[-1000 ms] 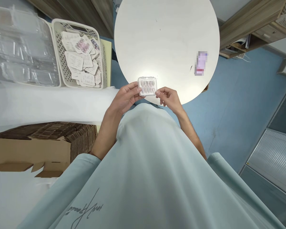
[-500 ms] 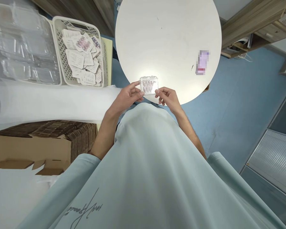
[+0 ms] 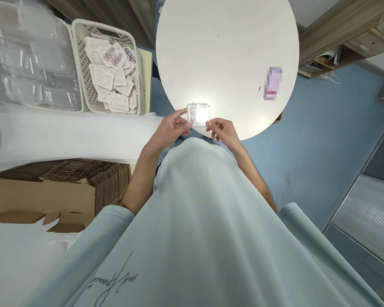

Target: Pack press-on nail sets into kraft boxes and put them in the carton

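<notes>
A small clear plastic case (image 3: pixel 198 115) is held between my two hands above the near edge of the round white table. Pinkish press-on nails seem to lie inside, though bright glare hides most of the contents. My left hand (image 3: pixel 173 128) grips its left side, with the thumb at the lower left corner and the index finger along the upper left. At the lower right corner, my right hand (image 3: pixel 224 131) pinches the case between thumb and fingers.
The white table (image 3: pixel 224 55) bears a blurred purple item (image 3: pixel 273 83). On the left stand a white basket (image 3: pixel 141 85) of printed cards, a bin of clear plastic boxes (image 3: pixel 35 59), white sheeting (image 3: pixel 77 136) and stacked folded cardboard (image 3: pixel 109 183).
The case has tilted slightly, so a bright reflection now covers most of its lid where the nails showed before. Both hands keep their hold, shifted a touch left.
</notes>
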Available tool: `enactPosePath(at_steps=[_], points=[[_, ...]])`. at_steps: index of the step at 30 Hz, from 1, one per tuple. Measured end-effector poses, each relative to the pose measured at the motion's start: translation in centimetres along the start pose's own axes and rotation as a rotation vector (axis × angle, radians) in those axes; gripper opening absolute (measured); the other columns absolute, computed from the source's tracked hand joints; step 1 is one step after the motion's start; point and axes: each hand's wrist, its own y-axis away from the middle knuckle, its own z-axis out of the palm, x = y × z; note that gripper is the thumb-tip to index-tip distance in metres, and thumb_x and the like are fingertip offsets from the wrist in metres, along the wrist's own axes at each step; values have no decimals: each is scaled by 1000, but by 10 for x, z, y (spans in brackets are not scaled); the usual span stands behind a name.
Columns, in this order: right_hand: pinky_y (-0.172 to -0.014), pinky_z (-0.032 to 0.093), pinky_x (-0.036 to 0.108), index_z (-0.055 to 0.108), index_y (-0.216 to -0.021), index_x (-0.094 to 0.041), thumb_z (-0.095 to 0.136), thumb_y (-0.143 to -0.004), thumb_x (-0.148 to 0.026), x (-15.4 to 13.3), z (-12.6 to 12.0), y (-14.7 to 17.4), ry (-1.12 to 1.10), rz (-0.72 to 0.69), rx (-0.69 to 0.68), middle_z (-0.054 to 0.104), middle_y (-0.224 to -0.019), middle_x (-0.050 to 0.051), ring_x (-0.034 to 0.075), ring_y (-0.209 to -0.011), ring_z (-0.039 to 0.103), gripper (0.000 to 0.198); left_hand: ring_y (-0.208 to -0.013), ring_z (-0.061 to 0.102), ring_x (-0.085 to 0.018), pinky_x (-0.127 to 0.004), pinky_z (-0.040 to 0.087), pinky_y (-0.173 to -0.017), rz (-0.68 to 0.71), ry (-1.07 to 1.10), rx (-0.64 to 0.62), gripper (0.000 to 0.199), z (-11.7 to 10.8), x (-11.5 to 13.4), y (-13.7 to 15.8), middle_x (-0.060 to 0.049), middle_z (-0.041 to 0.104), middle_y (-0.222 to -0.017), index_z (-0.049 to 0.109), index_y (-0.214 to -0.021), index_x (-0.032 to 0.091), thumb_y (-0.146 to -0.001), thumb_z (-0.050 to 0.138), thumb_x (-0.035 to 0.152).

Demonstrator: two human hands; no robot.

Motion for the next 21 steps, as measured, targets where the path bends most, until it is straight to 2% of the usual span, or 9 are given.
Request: enactPosePath(at_steps=[7, 11, 15, 18, 21], points=[[-47, 49, 24, 73, -87, -23, 93, -85, -82, 16, 3, -15, 23, 46, -13, 82, -88, 3, 11, -58, 63, 62, -95, 80, -28, -44, 67, -100, -44, 37, 34, 83, 0, -21, -9, -9, 82, -106, 70, -160, 22, -88, 97, 52], [-47, 49, 23, 73, -84, -21, 95, -91, -68, 36, 4, -32, 68, 85, -37, 84, -89, 3, 10, -57, 64, 52, -88, 78, -25, -42, 65, -98, -68, 17, 102, 80, 2, -44, -23, -5, 82, -101, 68, -160, 23, -87, 95, 43], [-48, 49, 22, 74, -81, -19, 91, -101, -52, 65, 10, -63, 133, 151, -31, 84, -89, 4, 8, -55, 63, 42, -82, 75, -22, -42, 64, -98, -137, -62, 207, 81, 6, -74, -50, -5, 82, -102, 62, -164, 17, -89, 89, 34], [-49, 48, 21, 73, -79, -17, 82, -110, -32, 81, 19, -89, 195, 240, 18, 83, -86, 3, 6, -52, 62, 35, -77, 72, -20, -42, 62, -99, -207, -103, 280, 63, 10, -93, -74, -3, 79, -95, 69, -152, 16, -91, 84, 25], [-50, 49, 22, 69, -76, -17, 70, -116, -19, 89, 29, -107, 238, 338, 52, 81, -82, 2, 5, -50, 62, 40, -76, 70, -20, -41, 59, -102, -245, -201, 336, 43, 16, -105, -91, -2, 77, -90, 75, -140, 16, -98, 76, 22]])
